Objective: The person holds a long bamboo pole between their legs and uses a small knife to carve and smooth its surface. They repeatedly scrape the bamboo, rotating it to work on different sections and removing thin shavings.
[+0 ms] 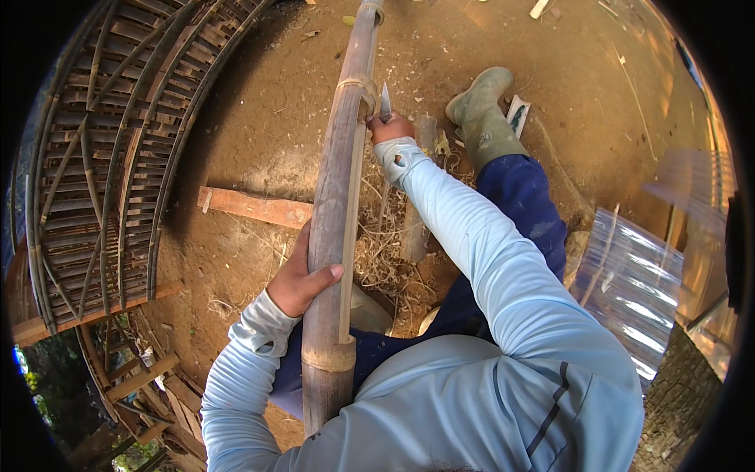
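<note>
A long greyish-brown bamboo pole runs from my lap up past the top of the view. A pale cut edge shows along its right side between two joints. My left hand grips the pole from its left side, thumb across the top and fingers partly hidden beneath. Beside the upper joint, my right hand is closed around a knife, its handle hidden in the fist. The pointed knife blade sticks out upward, close to the pole's right side.
Thin curly bamboo shavings lie on the dirt under the pole. A reddish plank lies left of it. Slatted bamboo panels stand at the left. My booted leg stretches out at right, near clear corrugated sheets.
</note>
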The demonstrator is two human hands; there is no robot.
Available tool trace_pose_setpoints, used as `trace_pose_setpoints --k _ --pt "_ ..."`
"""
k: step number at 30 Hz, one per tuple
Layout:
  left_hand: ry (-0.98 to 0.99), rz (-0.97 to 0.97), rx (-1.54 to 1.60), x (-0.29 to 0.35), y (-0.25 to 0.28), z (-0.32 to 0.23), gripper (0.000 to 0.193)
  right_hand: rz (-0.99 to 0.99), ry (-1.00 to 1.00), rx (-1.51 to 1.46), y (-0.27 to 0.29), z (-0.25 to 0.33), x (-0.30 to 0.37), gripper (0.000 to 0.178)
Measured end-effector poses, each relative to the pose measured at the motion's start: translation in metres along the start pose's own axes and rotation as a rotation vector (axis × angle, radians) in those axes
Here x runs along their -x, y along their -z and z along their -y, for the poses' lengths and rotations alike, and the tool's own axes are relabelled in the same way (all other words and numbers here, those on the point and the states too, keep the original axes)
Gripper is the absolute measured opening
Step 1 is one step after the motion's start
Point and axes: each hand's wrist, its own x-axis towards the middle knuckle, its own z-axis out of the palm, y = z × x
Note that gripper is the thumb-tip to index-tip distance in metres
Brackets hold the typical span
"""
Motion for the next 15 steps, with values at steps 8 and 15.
trace_pose_setpoints --k 8,15 --pt "0.003 0.006 0.004 0.001 0.001 0.001 0.109 0.021 -0.071 0.235 0.048 -0.061 0.008 0.028" --pt "0.009 0.022 -0.002 -0.004 -0.003 -0.006 0.108 0.007 -0.093 -0.221 0.032 -0.048 0.000 0.042"
